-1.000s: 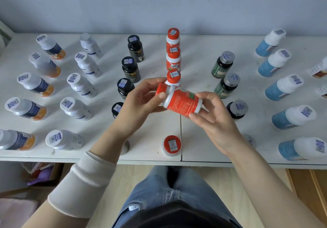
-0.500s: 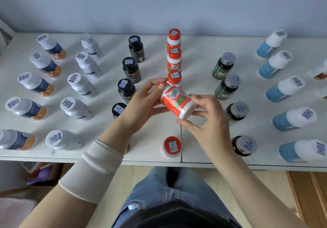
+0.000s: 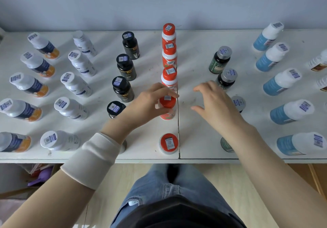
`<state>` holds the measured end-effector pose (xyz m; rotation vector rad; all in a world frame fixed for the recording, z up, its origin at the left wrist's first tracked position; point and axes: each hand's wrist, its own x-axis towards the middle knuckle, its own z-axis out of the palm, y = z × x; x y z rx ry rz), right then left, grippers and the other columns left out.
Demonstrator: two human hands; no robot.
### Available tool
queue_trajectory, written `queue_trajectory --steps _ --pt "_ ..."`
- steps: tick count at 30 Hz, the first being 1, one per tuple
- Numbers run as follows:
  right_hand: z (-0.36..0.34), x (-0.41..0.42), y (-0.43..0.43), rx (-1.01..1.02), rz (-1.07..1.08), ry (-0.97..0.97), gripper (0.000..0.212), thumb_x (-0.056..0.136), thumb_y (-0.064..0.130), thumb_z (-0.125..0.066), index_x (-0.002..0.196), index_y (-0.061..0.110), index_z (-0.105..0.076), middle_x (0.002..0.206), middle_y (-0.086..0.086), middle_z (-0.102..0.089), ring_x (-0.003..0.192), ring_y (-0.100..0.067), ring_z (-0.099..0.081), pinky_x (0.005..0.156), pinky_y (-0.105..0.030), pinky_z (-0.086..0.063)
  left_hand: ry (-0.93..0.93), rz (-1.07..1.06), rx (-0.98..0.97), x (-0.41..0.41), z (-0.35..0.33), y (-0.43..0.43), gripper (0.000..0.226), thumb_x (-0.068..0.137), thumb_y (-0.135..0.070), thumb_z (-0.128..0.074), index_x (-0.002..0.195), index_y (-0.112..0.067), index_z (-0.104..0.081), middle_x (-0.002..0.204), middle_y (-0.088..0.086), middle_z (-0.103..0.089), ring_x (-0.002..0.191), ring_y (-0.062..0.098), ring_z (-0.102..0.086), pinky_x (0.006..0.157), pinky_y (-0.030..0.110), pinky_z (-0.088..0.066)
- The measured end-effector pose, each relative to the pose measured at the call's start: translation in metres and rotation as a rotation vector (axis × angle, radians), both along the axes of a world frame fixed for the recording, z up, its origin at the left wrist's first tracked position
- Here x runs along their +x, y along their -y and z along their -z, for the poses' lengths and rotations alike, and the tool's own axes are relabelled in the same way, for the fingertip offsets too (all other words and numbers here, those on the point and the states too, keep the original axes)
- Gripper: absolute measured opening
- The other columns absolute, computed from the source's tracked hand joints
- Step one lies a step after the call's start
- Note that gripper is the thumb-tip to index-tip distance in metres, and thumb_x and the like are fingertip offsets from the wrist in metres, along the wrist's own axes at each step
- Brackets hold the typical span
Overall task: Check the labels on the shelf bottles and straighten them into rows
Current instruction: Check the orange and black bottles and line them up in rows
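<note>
lowered from mid-air, the orange-capped bottle now stands in its row just left of the shelf seam, left hand gripping its cap, right hand empty with fingers spread just right of the seam; next, probably release and align.

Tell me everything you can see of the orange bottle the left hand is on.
The orange bottle looks like plastic. It has an orange-red cap with a small barcode sticker on top, a white shoulder and an orange label too blurred to read. It stands upright on the white shelf, fourth from the back in the orange column, just left of the seam between the panels. The left hand grips it around the cap and shoulder. Nothing else appears to touch it.
</note>
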<state>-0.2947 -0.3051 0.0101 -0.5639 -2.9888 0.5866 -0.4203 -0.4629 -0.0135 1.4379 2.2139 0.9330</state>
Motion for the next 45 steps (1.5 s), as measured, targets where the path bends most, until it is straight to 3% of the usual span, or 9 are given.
queue_trajectory --steps 11,20,26,30,32,34,38,42,45 --pt "-0.008 -0.015 -0.002 0.112 -0.031 0.094 0.047 0.084 0.023 -0.065 0.124 0.007 -0.048 0.120 -0.015 -0.049 0.110 -0.032 -0.048 0.084 -0.036 -0.041 -0.071 0.018 -0.047 -0.005 0.019 -0.003 0.043 0.076 -0.005 -0.073 0.117 -0.011 -0.059 0.120 0.014 -0.051 0.108 0.030 -0.055 0.093 0.027 -0.044" --pt "-0.007 -0.025 -0.011 0.148 -0.061 0.192 0.047 0.085 0.027 -0.063 0.124 0.008 -0.046 0.119 -0.013 -0.049 0.110 -0.030 -0.048 0.088 -0.037 -0.042 -0.155 -0.153 0.112 -0.033 -0.001 -0.024 0.051 0.080 -0.033 -0.066 0.122 -0.008 -0.052 0.119 0.013 -0.052 0.107 0.021 -0.053 0.092 0.033 -0.048" --pt "-0.001 -0.038 -0.022 0.126 -0.102 0.228 0.044 0.087 0.030 -0.060 0.122 0.008 -0.047 0.119 -0.013 -0.050 0.111 -0.031 -0.048 0.089 -0.041 -0.044 -0.183 -0.211 -0.320 -0.050 0.004 -0.067 0.056 0.082 -0.034 -0.066 0.130 -0.017 -0.044 0.121 0.012 -0.050 0.109 0.029 -0.053 0.090 0.042 -0.047" --pt "0.007 -0.041 -0.033 -0.137 -0.008 0.114 0.046 0.090 0.032 -0.053 0.128 0.008 -0.044 0.124 -0.011 -0.052 0.113 -0.028 -0.051 0.093 -0.038 -0.041 -0.041 -0.325 -0.183 -0.053 -0.004 -0.060 0.043 0.082 -0.027 -0.068 0.120 -0.012 -0.053 0.115 0.007 -0.057 0.099 0.020 -0.057 0.080 0.022 -0.047" --pt "0.007 -0.043 -0.033 -0.414 0.132 0.005 0.050 0.091 0.038 -0.049 0.131 0.011 -0.041 0.119 -0.001 -0.056 0.107 -0.021 -0.057 0.092 -0.034 -0.043 0.184 -0.421 -0.033 -0.053 -0.015 -0.048 0.037 0.082 -0.023 -0.068 0.115 -0.015 -0.055 0.113 0.001 -0.059 0.096 0.013 -0.059 0.074 0.013 -0.049" --pt "0.002 -0.046 -0.030 -0.786 0.229 -0.062 0.053 0.090 0.045 -0.044 0.133 0.013 -0.038 0.106 0.010 -0.057 0.096 -0.018 -0.063 0.082 -0.034 -0.051 0.554 -0.412 0.181 -0.046 -0.026 -0.036 0.031 0.081 -0.015 -0.070 0.108 -0.019 -0.055 0.112 0.001 -0.059 0.099 0.014 -0.062 0.078 0.023 -0.056" --pt "-0.010 -0.043 -0.026 -1.400 0.211 -0.162 0.039 0.091 0.034 -0.043 0.122 0.011 -0.041 0.101 -0.013 -0.057 0.064 -0.022 -0.063 0.050 -0.026 -0.050 0.863 -0.273 0.421 -0.030 -0.032 -0.020 0.035 0.076 -0.019 -0.071 0.108 -0.020 -0.056 0.117 0.002 -0.062 0.106 0.018 -0.062 0.085 0.035 -0.055" --pt "-0.008 -0.034 -0.025 -1.362 0.072 -0.270 0.039 0.079 0.014 -0.067 0.110 0.027 -0.047 0.102 -0.009 -0.055 0.070 -0.017 -0.063 0.071 -0.028 -0.056 0.949 -0.299 0.375 -0.026 -0.029 -0.015 0.042 0.080 -0.043 -0.065 0.115 -0.023 -0.053 0.115 -0.003 -0.064 0.105 0.016 -0.063 0.084 0.036 -0.055" --pt "-0.003 -0.030 -0.017 -1.247 0.011 -0.302 0.045 0.075 0.009 -0.064 0.106 0.035 -0.047 0.114 -0.004 -0.054 0.088 -0.014 -0.063 0.089 -0.040 -0.053 0.878 -0.353 0.305 -0.028 -0.030 -0.017 0.028 0.082 -0.035 -0.060 0.107 -0.023 -0.057 0.109 0.004 -0.061 0.097 0.017 -0.065 0.077 0.030 -0.056"
